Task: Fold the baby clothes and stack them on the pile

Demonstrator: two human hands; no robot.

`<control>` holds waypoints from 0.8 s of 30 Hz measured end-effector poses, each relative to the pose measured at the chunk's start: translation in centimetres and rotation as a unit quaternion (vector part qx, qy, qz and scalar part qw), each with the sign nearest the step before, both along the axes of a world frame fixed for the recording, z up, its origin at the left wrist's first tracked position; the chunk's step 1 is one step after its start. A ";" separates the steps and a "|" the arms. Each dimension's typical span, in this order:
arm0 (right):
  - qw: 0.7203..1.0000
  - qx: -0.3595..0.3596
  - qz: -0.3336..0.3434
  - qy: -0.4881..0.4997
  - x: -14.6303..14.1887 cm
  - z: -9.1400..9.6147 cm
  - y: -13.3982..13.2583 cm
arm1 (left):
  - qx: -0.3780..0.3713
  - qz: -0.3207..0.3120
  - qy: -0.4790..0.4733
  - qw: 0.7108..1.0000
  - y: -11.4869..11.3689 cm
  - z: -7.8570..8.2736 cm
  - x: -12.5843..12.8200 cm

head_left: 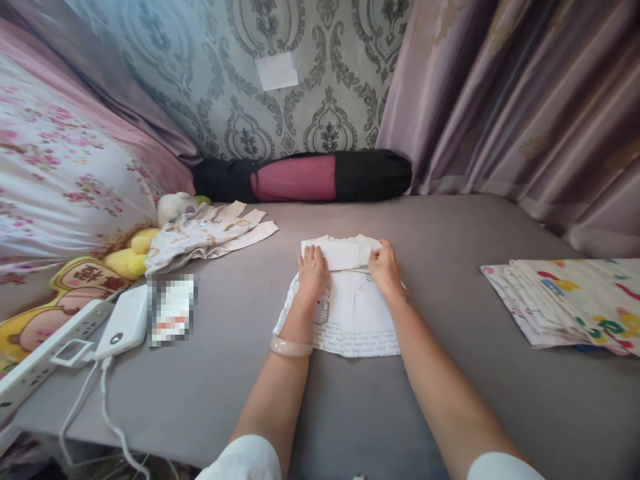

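A small white garment (pixel 353 313) with a printed pattern lies flat on the grey bed sheet (pixel 400 413) in front of me. Its far part is folded over into a white band. My left hand (pixel 312 272) rests on that band's left end, fingers pressed down on the cloth. My right hand (pixel 384 267) holds the band's right end, fingers curled onto the fabric. A pale bangle (pixel 291 347) sits on my left wrist.
Another light garment (pixel 210 235) lies at the back left beside yellow plush toys (pixel 131 253). A power bank (pixel 123 323), power strip (pixel 45 357) and cables sit at the left edge. A folded colourful cloth (pixel 575 300) lies right. A black-and-red roll (pixel 305 176) lines the wall.
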State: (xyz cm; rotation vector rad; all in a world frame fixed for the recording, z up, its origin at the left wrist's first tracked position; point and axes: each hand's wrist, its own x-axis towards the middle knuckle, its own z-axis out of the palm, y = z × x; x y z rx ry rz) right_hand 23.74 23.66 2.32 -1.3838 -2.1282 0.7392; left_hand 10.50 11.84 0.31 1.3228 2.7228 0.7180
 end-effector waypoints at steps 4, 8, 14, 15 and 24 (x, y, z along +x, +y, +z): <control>0.989 0.100 0.105 -0.033 -0.4 0.0 -1.1 | 0.031 -0.051 0.019 0.998 0.4 0.5 0.9; 0.956 0.155 0.235 -0.078 -1.3 -0.5 -2.3 | 0.040 -0.111 0.039 0.992 0.8 0.5 1.7; 0.943 0.129 0.271 -0.143 -1.5 -1.2 -3.2 | -0.032 -0.105 0.011 0.994 0.8 -0.2 1.5; 0.944 0.122 0.271 -0.148 -1.5 -1.3 -3.2 | -0.038 -0.103 0.007 0.994 0.8 -0.3 1.4; 0.943 0.117 0.270 -0.154 -1.4 -1.2 -3.2 | -0.039 -0.103 0.006 0.994 0.8 -0.1 1.5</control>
